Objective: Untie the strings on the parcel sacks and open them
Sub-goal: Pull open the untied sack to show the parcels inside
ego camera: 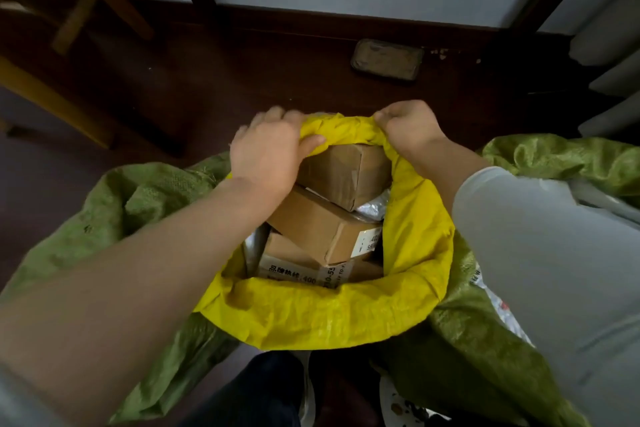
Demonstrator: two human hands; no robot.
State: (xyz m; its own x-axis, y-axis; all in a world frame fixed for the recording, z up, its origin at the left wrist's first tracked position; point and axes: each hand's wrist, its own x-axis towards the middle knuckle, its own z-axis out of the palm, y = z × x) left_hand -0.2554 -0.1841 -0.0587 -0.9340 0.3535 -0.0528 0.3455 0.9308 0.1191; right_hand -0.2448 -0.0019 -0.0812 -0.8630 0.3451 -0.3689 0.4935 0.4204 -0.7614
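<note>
A yellow woven parcel sack (322, 312) stands open in front of me, its mouth spread wide. Inside lie several brown cardboard parcels (325, 229) and a silvery plastic packet (372, 206). My left hand (268, 149) grips the far left part of the yellow rim, thumb curled over the fabric. My right hand (408, 128) grips the far right part of the same rim in a fist. No string shows on this sack.
Green woven sacks lie on both sides: one on the left (114, 218), one on the right (568, 163). Dark wooden floor (242, 73) lies beyond, with a grey rectangular object (386, 61) on it. A wooden chair (69, 28) stands at the far left.
</note>
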